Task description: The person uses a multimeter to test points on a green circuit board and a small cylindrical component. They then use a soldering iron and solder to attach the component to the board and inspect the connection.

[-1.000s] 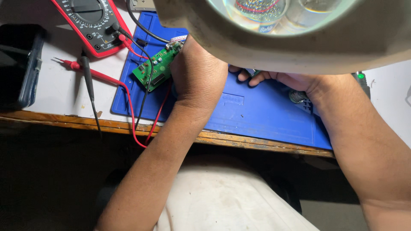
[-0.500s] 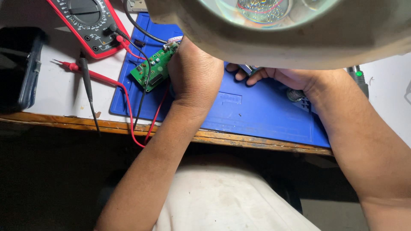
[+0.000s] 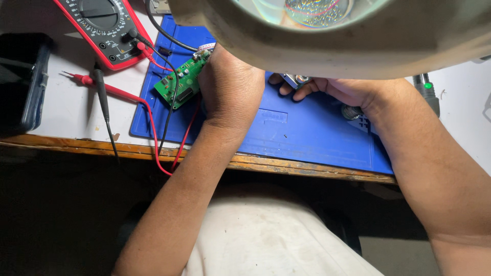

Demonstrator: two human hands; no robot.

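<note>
Bench work mid-step under the magnifier lamp (image 3: 358, 36): left hand (image 3: 230, 89) rests beside the green circuit board (image 3: 181, 82) at the blue mat's (image 3: 307, 138) left edge, right hand (image 3: 332, 89) fingers curled on a small metal part (image 3: 292, 79), left fingertips hidden; next move likely needs steady hands.
</note>
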